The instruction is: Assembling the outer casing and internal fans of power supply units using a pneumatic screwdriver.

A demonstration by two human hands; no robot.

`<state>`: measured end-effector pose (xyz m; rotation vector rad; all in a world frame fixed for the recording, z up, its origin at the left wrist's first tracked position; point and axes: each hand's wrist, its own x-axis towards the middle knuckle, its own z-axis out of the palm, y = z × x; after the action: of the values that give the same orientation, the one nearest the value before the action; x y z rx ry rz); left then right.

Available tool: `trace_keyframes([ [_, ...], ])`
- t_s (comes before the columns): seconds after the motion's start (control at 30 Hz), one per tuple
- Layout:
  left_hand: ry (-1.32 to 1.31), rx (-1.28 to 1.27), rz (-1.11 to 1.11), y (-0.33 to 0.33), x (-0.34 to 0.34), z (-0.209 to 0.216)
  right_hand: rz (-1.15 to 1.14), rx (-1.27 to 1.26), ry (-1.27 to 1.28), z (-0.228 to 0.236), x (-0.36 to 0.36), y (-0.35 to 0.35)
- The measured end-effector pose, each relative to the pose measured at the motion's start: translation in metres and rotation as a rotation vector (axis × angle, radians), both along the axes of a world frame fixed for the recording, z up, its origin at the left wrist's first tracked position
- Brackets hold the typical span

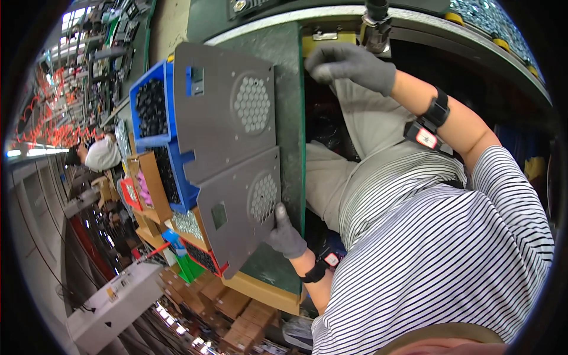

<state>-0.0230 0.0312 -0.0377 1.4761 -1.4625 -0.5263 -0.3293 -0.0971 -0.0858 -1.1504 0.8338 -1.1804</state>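
Observation:
Two flat grey sheet-metal panels, each with a round honeycomb vent, lie edge to edge at the dark green bench's edge. My left hand, in a grey glove, holds the lower panel by its near edge. Its thumb rests on top beside the vent; the other fingers are hidden beneath. The upper panel has no hand on it. My right hand, also gloved, hangs over my lap near the top, apart from both panels. Its fingers are curled together, and anything inside them is hidden.
Blue bins of black parts stand beyond the panels. Near them are a cardboard box with pink pieces and a red bin. A metal fitting stands near my right hand. Stacked cartons and a distant person appear farther off.

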Motion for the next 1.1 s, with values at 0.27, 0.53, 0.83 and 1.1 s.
trace_keyframes([
  [0.27, 0.022, -0.003, -0.04, 0.002, 0.003, -0.004, 0.05, 0.051, 0.159, 0.021, -0.091, 0.076],
  [0.53, -0.29, 0.077, 0.177, 0.007, 0.005, 0.0, -0.938, -0.222, 0.445, 0.053, -0.195, 0.071],
  [0.83, -0.013, 0.286, -0.122, 0.024, 0.053, 0.011, -0.887, -0.379, 1.285, 0.03, -0.216, 0.016],
  [1.1, -0.079, 0.339, -0.039, -0.01, 0.089, 0.174, -0.617, -0.448, 0.16, 0.111, -0.159, 0.027],
])
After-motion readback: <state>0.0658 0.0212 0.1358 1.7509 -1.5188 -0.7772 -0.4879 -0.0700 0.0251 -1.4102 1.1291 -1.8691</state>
